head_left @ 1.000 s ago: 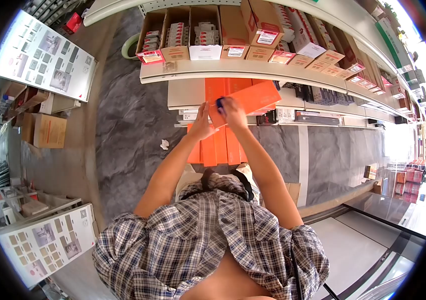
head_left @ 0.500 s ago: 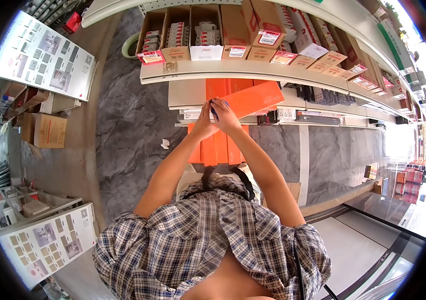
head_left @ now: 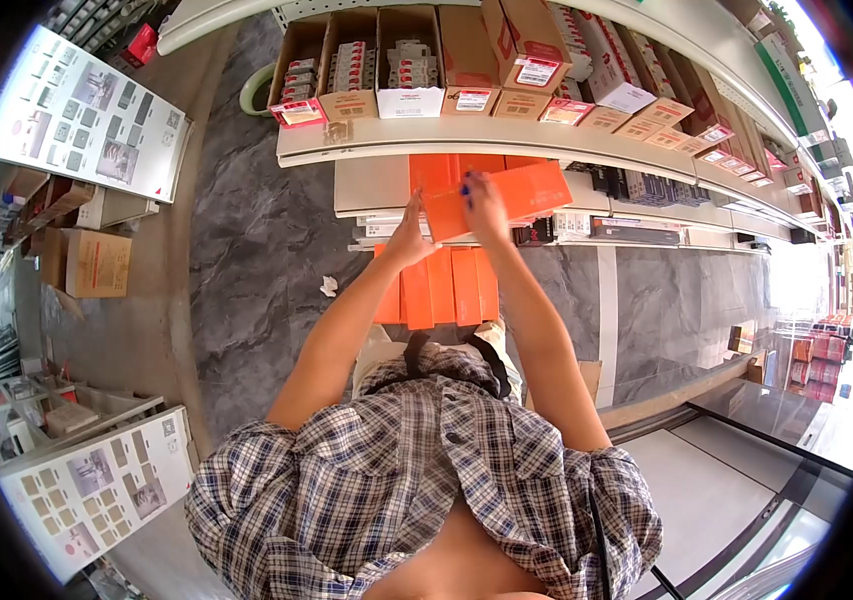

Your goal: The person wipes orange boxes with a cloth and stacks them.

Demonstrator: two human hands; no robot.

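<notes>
A long orange box is held tilted in front of the shelf. My left hand grips its left end, fingers along the edge and palm below. Over the box's top face, my right hand is closed around a small dark-blue object, whose kind I cannot make out. Behind the held box, more orange boxes lie on the lower shelf. Nearer my body, several orange boxes sit side by side below my forearms.
Above my hands, a shelf carries open cartons of small packaged parts. Dark boxes stand on a lower shelf to the right. Display boards and a cardboard box are at left. White scrap lies on the floor.
My right hand has moved right, away from my left hand, onto the box's top face with the blue object. The box's top now faces me more; my left hand stays at its left end.
</notes>
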